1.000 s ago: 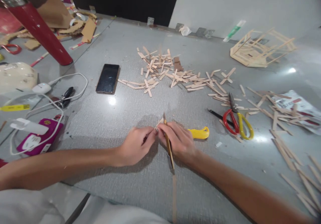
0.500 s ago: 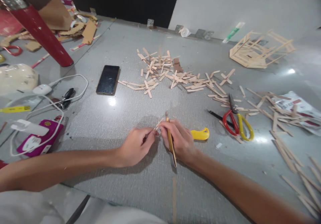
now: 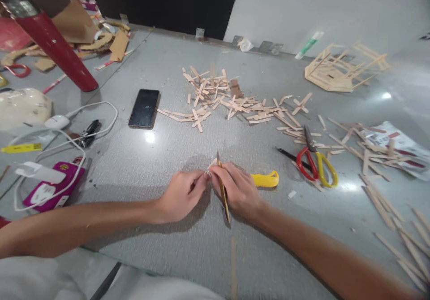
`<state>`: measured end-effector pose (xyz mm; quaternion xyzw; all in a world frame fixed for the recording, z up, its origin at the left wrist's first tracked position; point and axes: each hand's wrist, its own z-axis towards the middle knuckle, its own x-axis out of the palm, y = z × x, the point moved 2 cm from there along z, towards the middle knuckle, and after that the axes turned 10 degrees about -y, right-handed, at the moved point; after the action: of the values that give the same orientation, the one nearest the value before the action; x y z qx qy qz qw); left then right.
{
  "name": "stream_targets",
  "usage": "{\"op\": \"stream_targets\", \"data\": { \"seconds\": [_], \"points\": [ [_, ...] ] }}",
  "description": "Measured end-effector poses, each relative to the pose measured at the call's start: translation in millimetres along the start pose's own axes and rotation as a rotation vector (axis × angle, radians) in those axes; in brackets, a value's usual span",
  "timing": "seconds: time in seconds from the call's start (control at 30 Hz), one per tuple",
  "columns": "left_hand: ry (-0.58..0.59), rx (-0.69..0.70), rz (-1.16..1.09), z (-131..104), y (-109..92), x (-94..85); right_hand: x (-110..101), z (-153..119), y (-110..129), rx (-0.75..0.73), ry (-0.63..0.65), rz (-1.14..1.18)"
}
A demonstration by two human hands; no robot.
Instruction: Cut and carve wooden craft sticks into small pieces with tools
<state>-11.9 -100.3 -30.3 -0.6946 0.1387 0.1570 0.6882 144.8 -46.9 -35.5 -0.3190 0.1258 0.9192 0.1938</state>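
My left hand (image 3: pixel 184 195) is closed, thumb and forefinger pinching a small pale wooden piece (image 3: pixel 211 164) whose tip shows between the hands. My right hand (image 3: pixel 237 187) meets it at the fingertips and grips a slim gold-coloured tool (image 3: pixel 222 194) with narrow metal ends, lying slantwise across the fingers. Whether the right fingertips also touch the wood is hard to make out. Behind the right hand lies a yellow plastic handle (image 3: pixel 267 179) with a looped end, partly hidden. A single flat wooden stick (image 3: pixel 234 264) rests near the table's front edge.
Broken craft sticks (image 3: pixel 215 91) lie beyond the hands, beside a phone (image 3: pixel 144 108). Scissors (image 3: pixel 311 156) with red and yellow handles, more sticks (image 3: pixel 379 206) and a stick-built frame (image 3: pixel 336 73) are rightward. A red flask (image 3: pixel 57 49), white cable (image 3: pixel 116 107) and purple box (image 3: pixel 55 188) occupy the left.
The gold-coloured tool and my right hand have shifted slightly left, nearer the small wooden piece. My left hand stays nearly in place, and the view has moved a little.
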Motion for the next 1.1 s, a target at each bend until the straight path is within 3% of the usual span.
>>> {"op": "stream_targets", "data": {
  "seconds": [0.6, 0.83, 1.1],
  "points": [
    [-0.055, -0.032, -0.082, 0.2, 1.5, -1.2, 3.8, -1.3, -7.7, 0.200, -0.092, 0.138],
    [-0.042, 0.027, -0.088, 1.1, 6.5, 0.4, 7.1, -7.6, -11.4, 0.171, -0.026, 0.244],
    [-0.036, 0.018, -0.141, 2.4, 13.5, 2.9, 10.0, -7.4, -9.8, 0.230, 0.008, 0.155]
  ]
}}
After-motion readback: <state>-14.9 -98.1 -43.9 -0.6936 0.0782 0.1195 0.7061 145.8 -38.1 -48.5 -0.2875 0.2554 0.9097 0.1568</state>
